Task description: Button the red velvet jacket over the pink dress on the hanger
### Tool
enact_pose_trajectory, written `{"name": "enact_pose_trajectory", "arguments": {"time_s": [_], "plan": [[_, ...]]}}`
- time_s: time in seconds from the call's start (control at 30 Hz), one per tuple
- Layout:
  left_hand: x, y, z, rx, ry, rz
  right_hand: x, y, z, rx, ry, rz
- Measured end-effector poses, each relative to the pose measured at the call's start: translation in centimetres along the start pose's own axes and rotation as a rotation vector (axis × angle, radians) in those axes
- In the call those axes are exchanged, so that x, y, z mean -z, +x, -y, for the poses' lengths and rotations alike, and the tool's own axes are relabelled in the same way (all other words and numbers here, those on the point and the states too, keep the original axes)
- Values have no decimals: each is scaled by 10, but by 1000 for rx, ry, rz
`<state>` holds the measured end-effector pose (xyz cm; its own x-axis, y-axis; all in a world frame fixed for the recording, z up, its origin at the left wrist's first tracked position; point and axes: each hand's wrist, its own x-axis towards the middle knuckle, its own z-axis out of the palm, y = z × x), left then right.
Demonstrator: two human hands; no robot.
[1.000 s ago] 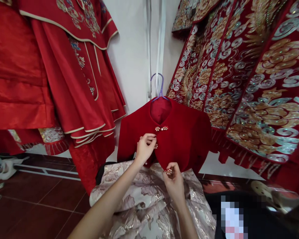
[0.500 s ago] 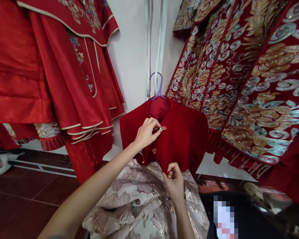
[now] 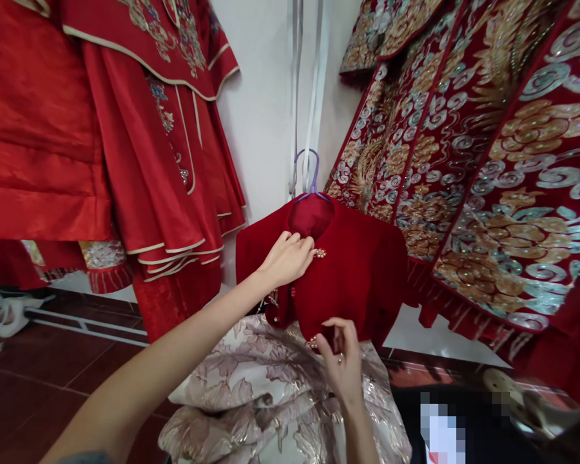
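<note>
A red velvet jacket (image 3: 355,264) hangs upright on a purple hanger (image 3: 314,177), its front edges parted. My left hand (image 3: 287,259) is closed at the front edge below the neckline, fingers curled over the cloth beside a gold beaded fastener (image 3: 320,252). Lower down, my right hand (image 3: 342,354) has its fingers apart and holds nothing, just right of another beaded fastener (image 3: 312,342) at the jacket's hem. Part of the left front panel is hidden behind my left hand.
Pale metallic floral fabric (image 3: 270,412) bunches below the jacket. Red garments (image 3: 140,167) hang at left, and a densely embroidered robe (image 3: 502,167) hangs at right. White shoes (image 3: 12,316) rest near a rack bar at lower left. A phone (image 3: 442,432) lies on a dark surface.
My right hand has let go of the lower fastener and its fingers have spread. My left hand stays at the upper front edge with its fingers more curled. The view has shifted slightly.
</note>
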<state>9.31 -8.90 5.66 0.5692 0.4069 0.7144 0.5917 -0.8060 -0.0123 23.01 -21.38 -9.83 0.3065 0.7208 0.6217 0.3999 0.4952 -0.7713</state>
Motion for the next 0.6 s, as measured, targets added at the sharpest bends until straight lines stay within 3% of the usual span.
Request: {"name": "enact_pose_trajectory", "arguments": {"time_s": [0.13,0.27,0.33,0.43,0.6], "plan": [[-8,-16,10,56,-67,35,3,45,20,30,164,-93],[-26,-31,20,106,-167,11,-42,89,48,136,310,201],[-31,-35,29,151,-209,-40,-64,100,56,75,205,272],[-27,-39,43,197,-42,20,-74,103,56,-23,-43,178],[-18,-34,53,298,543,297,-33,102,34,-117,-501,126]]}}
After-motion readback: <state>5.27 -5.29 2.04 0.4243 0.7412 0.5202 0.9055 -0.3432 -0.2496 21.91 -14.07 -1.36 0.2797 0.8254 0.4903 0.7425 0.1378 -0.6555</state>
